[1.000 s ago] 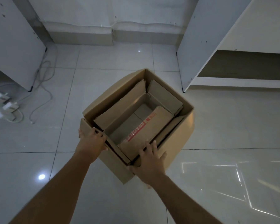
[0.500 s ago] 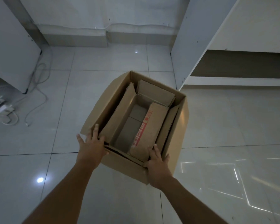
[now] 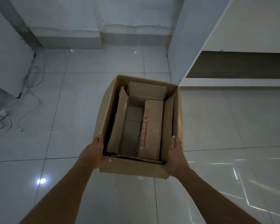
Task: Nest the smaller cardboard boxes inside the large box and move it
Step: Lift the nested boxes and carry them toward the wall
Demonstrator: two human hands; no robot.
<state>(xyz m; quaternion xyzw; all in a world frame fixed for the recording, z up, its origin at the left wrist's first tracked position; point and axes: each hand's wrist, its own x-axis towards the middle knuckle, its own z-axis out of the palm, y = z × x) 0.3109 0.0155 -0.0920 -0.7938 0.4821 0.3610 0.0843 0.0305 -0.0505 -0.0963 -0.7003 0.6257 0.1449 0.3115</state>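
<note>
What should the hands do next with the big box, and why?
Probably carry the big box on to its new spot. The small box already sits inside it, so the nesting looks done. The left hand and the right hand press flat on opposite sides near the close corners, a grip that suits carrying.

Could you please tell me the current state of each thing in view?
Large brown cardboard box: open, held at both sides.
Smaller brown cardboard box with red-printed tape: nested inside, flaps up.
Left hand: gripping the near-left corner.
Right hand: flat against the right wall.
White cable: loose on the floor.
</note>
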